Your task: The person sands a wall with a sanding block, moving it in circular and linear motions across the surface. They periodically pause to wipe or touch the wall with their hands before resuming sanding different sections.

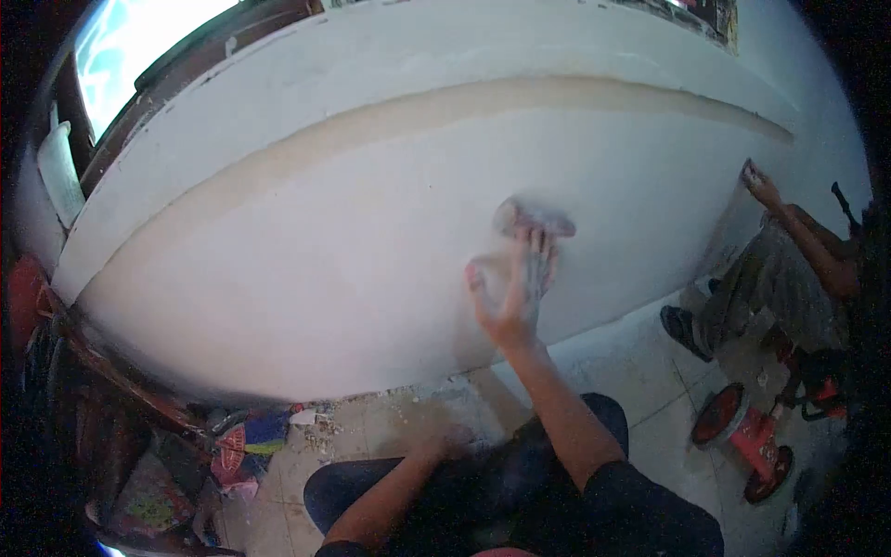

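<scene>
My right hand is raised against the white wall, its fingers pressed on a small blurred pad or block that lies flat on the surface. The thumb stands apart to the left. Low down near my lap, my left hand is smeared by motion above the tiled floor, and its fingers cannot be made out.
A co-worker's hand touches the wall at the right. A red spool-shaped object stands on the floor at the lower right. Colourful bags and white debris lie along the wall's foot at the left.
</scene>
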A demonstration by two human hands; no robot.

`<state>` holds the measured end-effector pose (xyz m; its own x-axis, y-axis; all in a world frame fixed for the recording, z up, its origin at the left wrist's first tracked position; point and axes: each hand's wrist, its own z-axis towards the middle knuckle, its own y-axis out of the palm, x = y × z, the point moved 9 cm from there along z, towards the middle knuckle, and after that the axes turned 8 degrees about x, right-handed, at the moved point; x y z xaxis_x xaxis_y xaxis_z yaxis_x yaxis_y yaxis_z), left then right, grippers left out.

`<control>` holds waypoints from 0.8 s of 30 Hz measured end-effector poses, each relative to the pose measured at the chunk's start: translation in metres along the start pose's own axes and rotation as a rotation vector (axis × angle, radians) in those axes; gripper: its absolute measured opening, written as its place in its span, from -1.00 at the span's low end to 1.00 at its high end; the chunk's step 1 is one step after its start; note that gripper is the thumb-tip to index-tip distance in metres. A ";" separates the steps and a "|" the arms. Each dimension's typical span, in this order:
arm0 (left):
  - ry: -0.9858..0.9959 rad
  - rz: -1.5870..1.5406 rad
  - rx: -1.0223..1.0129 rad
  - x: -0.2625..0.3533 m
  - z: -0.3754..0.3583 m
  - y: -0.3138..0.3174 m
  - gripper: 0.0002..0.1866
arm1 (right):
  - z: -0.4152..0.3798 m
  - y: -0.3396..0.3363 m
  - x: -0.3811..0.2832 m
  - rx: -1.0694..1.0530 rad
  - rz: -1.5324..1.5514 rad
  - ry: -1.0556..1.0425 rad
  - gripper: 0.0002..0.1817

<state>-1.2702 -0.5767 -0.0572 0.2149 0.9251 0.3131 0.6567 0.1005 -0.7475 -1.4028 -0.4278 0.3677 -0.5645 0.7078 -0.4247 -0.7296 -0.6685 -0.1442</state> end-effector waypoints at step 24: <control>0.181 0.199 0.056 0.012 0.016 0.003 -0.51 | -0.031 0.015 -0.036 -0.117 0.008 -0.138 -0.03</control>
<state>-1.2776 -0.5589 -0.0649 0.4644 0.8488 0.2528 0.5487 -0.0516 -0.8344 -1.3817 -0.4704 0.3530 -0.6238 0.7215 -0.3005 -0.6795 -0.6906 -0.2477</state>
